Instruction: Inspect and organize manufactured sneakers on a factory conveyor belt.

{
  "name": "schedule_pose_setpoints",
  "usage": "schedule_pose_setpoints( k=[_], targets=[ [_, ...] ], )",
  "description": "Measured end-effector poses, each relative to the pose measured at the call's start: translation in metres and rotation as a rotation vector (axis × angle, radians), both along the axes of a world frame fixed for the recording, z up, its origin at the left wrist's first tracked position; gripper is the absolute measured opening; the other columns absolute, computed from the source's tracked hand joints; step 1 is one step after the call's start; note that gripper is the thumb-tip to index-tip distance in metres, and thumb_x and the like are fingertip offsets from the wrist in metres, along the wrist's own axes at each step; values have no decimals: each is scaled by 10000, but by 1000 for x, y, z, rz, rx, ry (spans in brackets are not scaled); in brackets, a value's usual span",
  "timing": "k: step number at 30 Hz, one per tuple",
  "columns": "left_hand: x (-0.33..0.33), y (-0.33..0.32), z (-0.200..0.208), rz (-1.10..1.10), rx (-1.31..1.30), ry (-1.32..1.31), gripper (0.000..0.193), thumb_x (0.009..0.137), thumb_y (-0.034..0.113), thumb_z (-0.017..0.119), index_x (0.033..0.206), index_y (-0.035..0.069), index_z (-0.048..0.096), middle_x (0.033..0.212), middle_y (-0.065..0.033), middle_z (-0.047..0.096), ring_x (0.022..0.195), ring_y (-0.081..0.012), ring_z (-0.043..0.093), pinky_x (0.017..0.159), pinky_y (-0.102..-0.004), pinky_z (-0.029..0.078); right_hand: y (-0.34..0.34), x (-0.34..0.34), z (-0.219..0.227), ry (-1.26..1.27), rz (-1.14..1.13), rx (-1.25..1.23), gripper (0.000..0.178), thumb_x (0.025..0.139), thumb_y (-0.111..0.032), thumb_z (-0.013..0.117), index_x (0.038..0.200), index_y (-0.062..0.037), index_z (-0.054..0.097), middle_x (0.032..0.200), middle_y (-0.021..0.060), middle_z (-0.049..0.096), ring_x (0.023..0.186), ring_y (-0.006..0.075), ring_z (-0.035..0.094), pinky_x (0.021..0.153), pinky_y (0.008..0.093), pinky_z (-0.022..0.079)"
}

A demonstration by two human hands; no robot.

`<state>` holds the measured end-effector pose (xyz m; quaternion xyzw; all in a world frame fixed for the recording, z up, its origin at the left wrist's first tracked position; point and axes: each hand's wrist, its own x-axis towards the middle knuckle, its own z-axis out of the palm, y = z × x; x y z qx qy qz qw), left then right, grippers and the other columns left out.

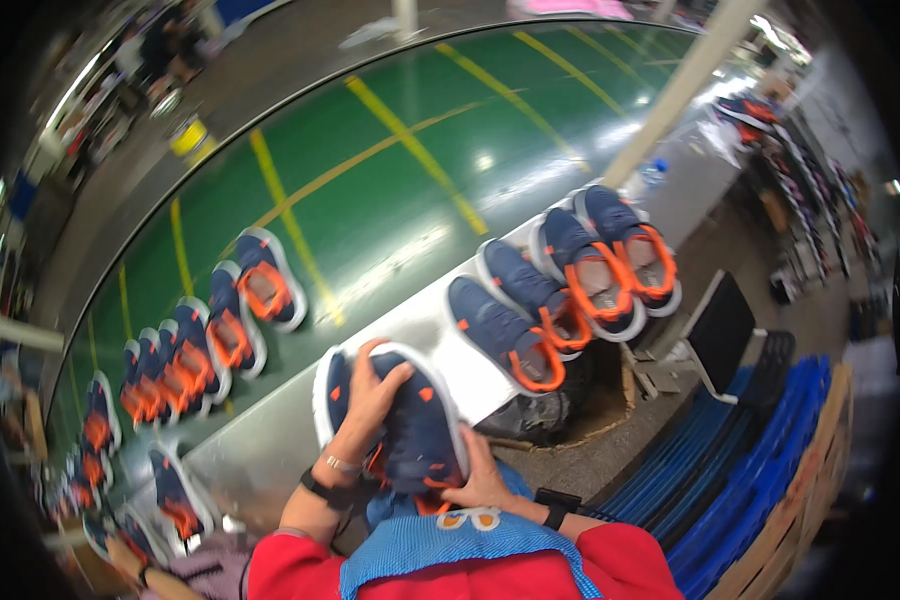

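Close in front of my body I hold a pair of navy sneakers with orange trim and white soles. My left hand (368, 400) is closed over the toe area, its fingers between the front sneaker (416, 425) and the second sneaker (334, 390) on the left. My right hand (482, 475) grips the front sneaker low on its right side, near the heel. Most of the second sneaker is hidden behind my left hand. To the right, several matching sneakers (505, 330) lie in a row on the metal ledge (260, 440).
Beyond the ledge runs a green conveyor belt (370, 190) with yellow stripes, carrying more sneakers (260, 285) at left. A co-worker's hand (125, 560) is at lower left near other sneakers. At right are an open carton (610, 410), blue strips (740, 480) and a slanting post (670, 95).
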<state>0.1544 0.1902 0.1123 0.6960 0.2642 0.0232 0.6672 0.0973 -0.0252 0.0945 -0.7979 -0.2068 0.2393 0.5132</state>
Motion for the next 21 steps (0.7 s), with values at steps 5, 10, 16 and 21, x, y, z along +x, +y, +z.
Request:
schedule_pose_setpoints(
  k=[5, 10, 16, 21],
  targets=[
    [-3, -14, 41, 49, -72, -71, 407, 717, 82, 611, 1083, 44, 436, 846, -29, 492, 745, -95, 488, 657, -213, 424, -6, -2, 17, -9, -26, 76, 985, 511, -214, 732, 1299, 23, 191, 1179, 239, 337, 1120, 389, 339, 963, 406, 291],
    [-18, -65, 56, 83, -25, -165, 388, 714, 73, 577, 1073, 58, 429, 884, -46, 474, 760, -107, 469, 668, -223, 408, -55, -5, 4, -134, -6, 201, 1021, 500, -269, 759, 1301, 27, 198, 1192, 221, 337, 1123, 363, 341, 966, 405, 289],
    [-33, -197, 55, 86, -111, -226, 392, 718, 72, 524, 1096, 61, 418, 877, -48, 461, 775, -126, 471, 685, -243, 422, -189, -14, -4, -258, -26, 234, 1048, 494, -358, 779, 1291, 36, 225, 1226, 216, 333, 1124, 365, 344, 951, 423, 293],
    [-19, -319, 29, 23, -185, -181, 354, 724, 116, 569, 1047, 38, 448, 900, -48, 485, 807, -118, 484, 721, -250, 424, -315, -22, 18, -256, -84, 78, 1029, 521, -364, 785, 1273, 49, 217, 1163, 249, 358, 1073, 405, 368, 925, 460, 302]
  ],
)
